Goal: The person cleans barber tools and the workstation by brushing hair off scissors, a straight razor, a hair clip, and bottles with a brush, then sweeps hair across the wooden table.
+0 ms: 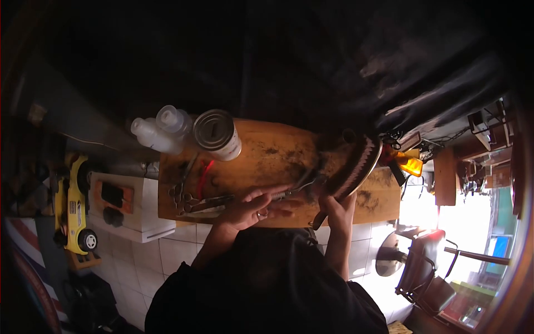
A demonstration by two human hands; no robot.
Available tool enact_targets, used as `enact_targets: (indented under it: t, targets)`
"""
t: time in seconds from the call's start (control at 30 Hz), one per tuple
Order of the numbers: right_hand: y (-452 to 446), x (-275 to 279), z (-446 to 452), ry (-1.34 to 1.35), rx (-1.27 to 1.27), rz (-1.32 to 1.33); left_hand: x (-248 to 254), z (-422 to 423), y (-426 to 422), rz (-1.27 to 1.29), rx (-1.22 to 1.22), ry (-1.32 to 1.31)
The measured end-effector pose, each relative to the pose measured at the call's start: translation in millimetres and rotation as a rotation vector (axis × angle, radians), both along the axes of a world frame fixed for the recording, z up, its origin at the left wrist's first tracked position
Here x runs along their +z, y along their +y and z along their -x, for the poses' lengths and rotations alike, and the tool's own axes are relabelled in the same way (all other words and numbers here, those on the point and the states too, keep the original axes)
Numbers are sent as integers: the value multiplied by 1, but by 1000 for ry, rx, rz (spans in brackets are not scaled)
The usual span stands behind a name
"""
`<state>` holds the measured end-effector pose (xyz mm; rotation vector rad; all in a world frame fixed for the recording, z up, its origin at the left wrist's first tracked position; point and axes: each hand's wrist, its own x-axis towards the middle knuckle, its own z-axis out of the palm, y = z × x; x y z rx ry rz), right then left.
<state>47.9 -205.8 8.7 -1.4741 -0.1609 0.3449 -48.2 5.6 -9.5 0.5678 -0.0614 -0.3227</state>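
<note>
I have the right hand [338,208] wrapped around the end of a long curved tool [354,168], well right of the tin can [223,142] on the bench [267,136]. The left hand [245,210], nearside of the can, is half-curled by a ribbed piece [280,195]; I can't tell whether it grips it. Scissors [210,201] lie nearside of the can.

Pale tiled floor [181,247]; padded chair [427,253] at right, glaring light [448,214] behind.
</note>
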Motion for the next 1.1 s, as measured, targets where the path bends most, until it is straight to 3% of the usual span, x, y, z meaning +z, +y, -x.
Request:
enact_targets:
  t: [0.03,0.13,0.27,0.33,0.37,0.4,0.43,0.5,0.73,0.9,0.93,1.0,1.1]
  targets:
    - [-1,2,-1,-12,-21,-17,3,0,0,114,-85,-22]
    - [2,15,0,55,-28,53,3,-1,-4,123,-199,-72]
    - [4,12,1,-232,47,-12,1,-5,-4,-431,-124,135]
    - [-7,3,-3,-351,146,46,11,-6,-10,-405,66,174]
    - [-23,-12,-9,-435,266,268,9,-7,-11,-423,148,169]
    - [-21,-8,-8,-467,271,319,6,-8,-12,-440,230,165]
    - [-16,1,-5,-499,276,369,-6,-5,0,-493,172,151]
    - [-9,8,-2,-600,231,471,-10,-3,3,-483,234,104]
    - [-10,9,-16,-619,-335,624,13,-5,0,-366,215,93]
    - [-19,7,-18,-686,231,313,15,-10,-3,-178,280,298]
    - [-17,17,-12,-611,324,385,15,-12,-3,-168,274,267]
    - [-11,16,-11,-657,363,388,16,-16,-5,-149,264,208]
    - [-9,10,-13,-665,52,550,13,-11,-5,-270,231,279]
